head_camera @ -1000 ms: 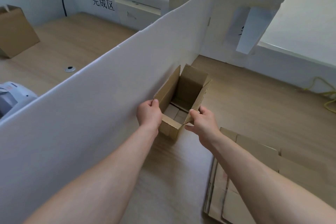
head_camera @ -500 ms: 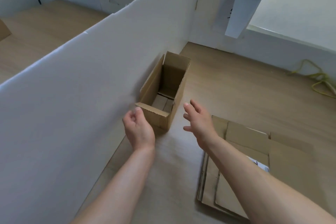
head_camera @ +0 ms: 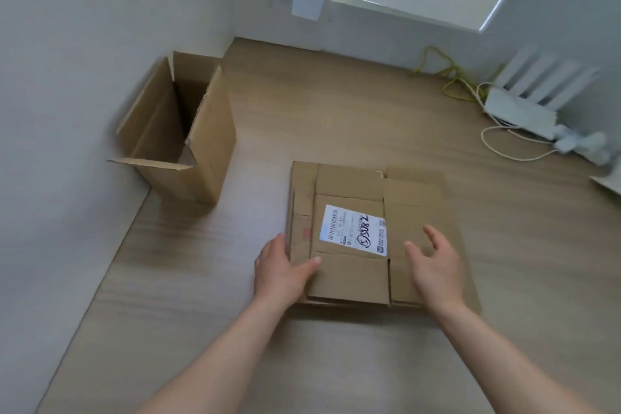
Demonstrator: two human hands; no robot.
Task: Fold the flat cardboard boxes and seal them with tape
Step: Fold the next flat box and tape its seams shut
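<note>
A stack of flat cardboard boxes lies on the wooden table, the top one bearing a white shipping label. My left hand rests at the stack's near left edge, thumb laid on the top sheet, fingers straight. My right hand hovers over the stack's near right part with fingers spread and relaxed; I cannot tell if it touches. An erected brown box with its top flaps open stands apart at the left, against the white partition. No tape is in view.
A white foam-board partition walls the left side. At the far right sit a white router with antennas, white cables and a yellow cable. Bare wooden table lies in front of the stack.
Both hands left the erected box, which now stands alone by the partition, and moved right and nearer to the flat stack. The view swung right and down.
</note>
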